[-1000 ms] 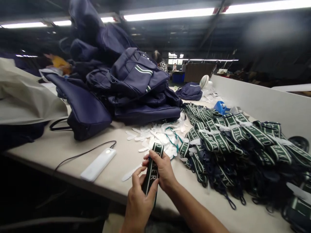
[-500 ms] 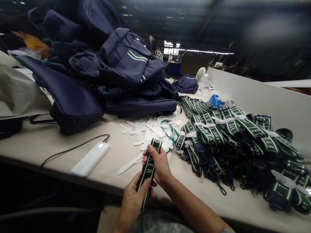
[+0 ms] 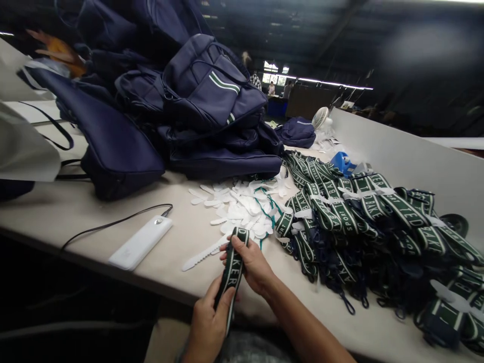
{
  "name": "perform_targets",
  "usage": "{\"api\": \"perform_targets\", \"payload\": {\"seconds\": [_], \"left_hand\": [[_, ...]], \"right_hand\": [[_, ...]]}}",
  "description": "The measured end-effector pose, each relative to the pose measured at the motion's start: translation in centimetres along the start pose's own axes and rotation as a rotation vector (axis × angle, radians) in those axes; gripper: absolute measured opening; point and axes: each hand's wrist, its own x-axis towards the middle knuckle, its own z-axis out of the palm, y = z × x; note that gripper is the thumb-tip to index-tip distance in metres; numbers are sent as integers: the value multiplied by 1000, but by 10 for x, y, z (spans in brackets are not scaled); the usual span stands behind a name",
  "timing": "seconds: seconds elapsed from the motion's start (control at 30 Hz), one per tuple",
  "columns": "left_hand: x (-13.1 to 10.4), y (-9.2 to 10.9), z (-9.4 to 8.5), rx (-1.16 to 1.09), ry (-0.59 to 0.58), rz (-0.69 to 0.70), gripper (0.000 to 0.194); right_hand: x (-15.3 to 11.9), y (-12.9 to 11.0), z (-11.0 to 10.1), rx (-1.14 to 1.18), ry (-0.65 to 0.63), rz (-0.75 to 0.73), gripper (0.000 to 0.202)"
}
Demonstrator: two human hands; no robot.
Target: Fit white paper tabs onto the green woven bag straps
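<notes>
A folded green strap [image 3: 235,269] with white edge stripes and white lettering is between my two hands, over the table's front edge. My left hand [image 3: 212,315] grips its lower part, thumb lying along the front. Higher up, my right hand [image 3: 252,263] pinches the strap near its top fold, with the fingers behind it. Just beyond my hands lies a heap of white plastic ties [image 3: 244,204], one long notched tie [image 3: 204,256] reaching toward the front edge. To the right is a large pile of similar bundled straps [image 3: 351,212], several wrapped with white ties.
Navy bags [image 3: 212,96] are stacked high at the back left. A white power bank [image 3: 140,243] with a black cable lies on the left of the table. Behind the straps stand a blue tape dispenser [image 3: 342,162] and a small fan [image 3: 320,118], beside a pale partition [image 3: 408,151]. Other people are far back.
The camera view has shifted slightly, moving the scene a little to the right. My hands keep hold of the strap, which now stands a bit lower and more upright.
</notes>
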Motion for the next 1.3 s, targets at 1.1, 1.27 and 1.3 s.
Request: {"api": "perform_targets", "payload": {"seconds": [1.1, 1.27, 1.3], "left_hand": [[6, 4, -80, -330, 257, -83, 51], [5, 9, -76, -333, 257, -85, 53], [5, 8, -77, -317, 258, -80, 53]], "right_hand": [[63, -60, -38, -1461, 120, -403, 9], [83, -68, -23, -1666, 31, -325, 4], [90, -66, -15, -1682, 13, -335, 6]]}}
